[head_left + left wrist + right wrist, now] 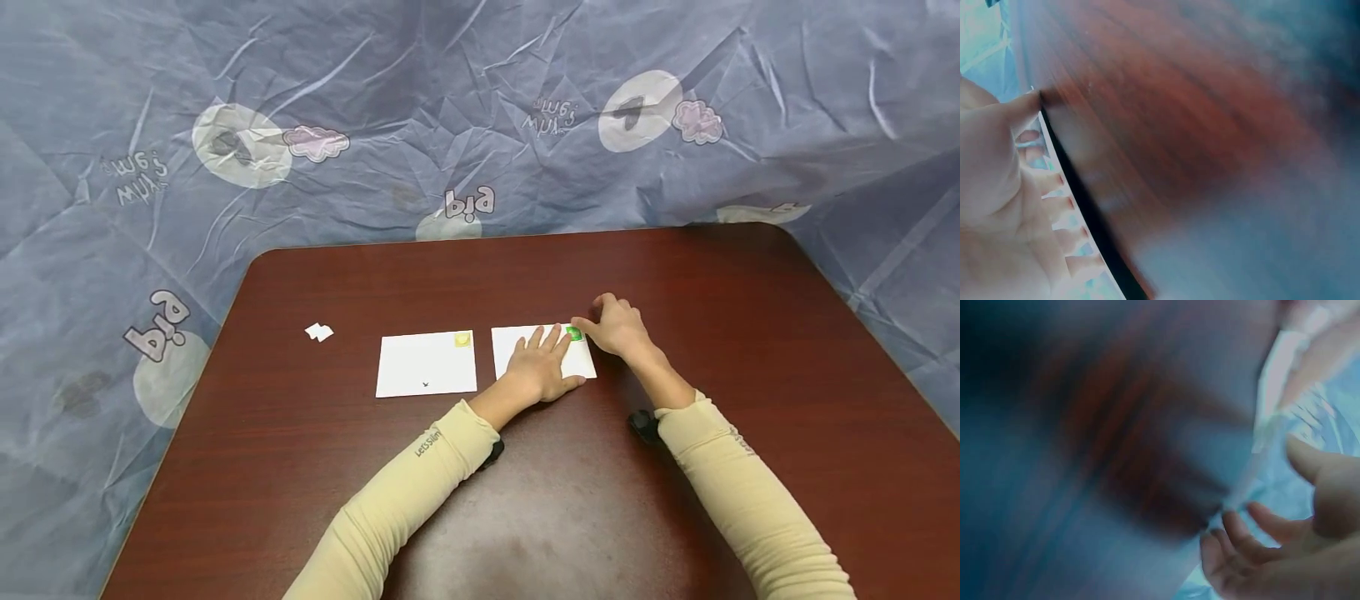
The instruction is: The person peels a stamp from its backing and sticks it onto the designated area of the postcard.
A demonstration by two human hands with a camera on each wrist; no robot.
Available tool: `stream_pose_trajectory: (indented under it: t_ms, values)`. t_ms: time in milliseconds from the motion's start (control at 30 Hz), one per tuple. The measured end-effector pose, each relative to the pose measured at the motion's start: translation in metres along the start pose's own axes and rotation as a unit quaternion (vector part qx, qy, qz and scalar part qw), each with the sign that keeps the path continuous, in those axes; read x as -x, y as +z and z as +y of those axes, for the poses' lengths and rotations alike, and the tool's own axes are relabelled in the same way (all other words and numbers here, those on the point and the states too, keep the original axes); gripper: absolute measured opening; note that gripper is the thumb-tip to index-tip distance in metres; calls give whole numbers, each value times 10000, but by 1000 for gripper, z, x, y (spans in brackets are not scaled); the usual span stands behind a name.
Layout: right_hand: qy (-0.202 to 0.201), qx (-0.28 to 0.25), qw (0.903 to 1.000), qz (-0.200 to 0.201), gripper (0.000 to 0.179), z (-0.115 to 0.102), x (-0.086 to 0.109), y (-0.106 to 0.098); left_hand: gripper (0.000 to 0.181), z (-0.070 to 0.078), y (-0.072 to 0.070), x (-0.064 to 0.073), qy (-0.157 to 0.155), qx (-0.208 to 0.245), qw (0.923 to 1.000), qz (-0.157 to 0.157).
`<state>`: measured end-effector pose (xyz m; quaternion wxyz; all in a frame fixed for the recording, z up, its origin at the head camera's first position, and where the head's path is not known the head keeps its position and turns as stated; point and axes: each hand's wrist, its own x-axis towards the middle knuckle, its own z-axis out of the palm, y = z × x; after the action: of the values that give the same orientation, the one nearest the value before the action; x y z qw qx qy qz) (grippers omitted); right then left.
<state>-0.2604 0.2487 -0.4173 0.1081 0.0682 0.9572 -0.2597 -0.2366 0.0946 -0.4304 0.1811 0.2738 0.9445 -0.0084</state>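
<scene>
A white envelope (508, 340) with a green stamp (573, 333) at its upper right corner lies on the table. My left hand (537, 372) rests across the envelope with its fingers spread, and the left wrist view shows the palm (991, 187) low over it. The right hand (619, 327) is at the right edge, its thumb extended to the stamp. In the right wrist view, the right fingers (1241, 544) bend loosely apart from the thumb, with nothing between them. A second white envelope (426, 364), bearing a yellow stamp (462, 339), lies to the left.
Small white paper pieces (319, 332) lie farther left on the dark red-brown table (300, 467). A wrinkled blue printed sheet (375, 125) hangs behind and beside the table. Black wrist devices (642, 425) show at both cuffs.
</scene>
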Motion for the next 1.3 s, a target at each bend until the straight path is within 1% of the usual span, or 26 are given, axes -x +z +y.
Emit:
stream_pose_trajectory:
  t_ms: [67, 167, 267, 333, 433, 567, 767, 933, 1200, 1300]
  values:
    - [-172, 371, 9991, 81, 68, 2, -1, 1, 75, 0, 0, 0, -27, -33, 10000, 7]
    - [-275, 861, 9959, 9, 72, 5, -2, 2, 75, 1, 1, 0, -44, -84, 10000, 15]
    - [-303, 1175, 9925, -164, 73, 8, -4, 2, 75, 2, 1, 0, -28, -120, 9999, 28]
    - [-339, 1259, 9911, -261, 73, 7, -4, 4, 76, 2, 2, 0, -40, -137, 9999, 39]
    - [-335, 1340, 9897, -383, 73, 6, -6, 8, 76, 2, 2, 0, -43, -102, 9999, 73]
    - [-294, 1396, 9890, -398, 72, 6, -8, 12, 76, 3, 3, -1, -41, -67, 9999, 108]
    - [-395, 1357, 9897, -247, 70, 13, -10, 14, 76, 4, 4, -2, -72, -116, 9999, 101]
    - [-433, 1356, 9897, -156, 64, 14, -10, 15, 77, 3, 4, -2, -77, -64, 9999, 131]
    - [-538, 1327, 9895, -188, 63, 17, -10, 14, 76, 6, 5, -3, -198, -297, 9993, 137]
    - [-626, 1347, 9886, -233, 63, 20, -9, 12, 76, 8, 4, -2, -214, -311, 9992, 118]
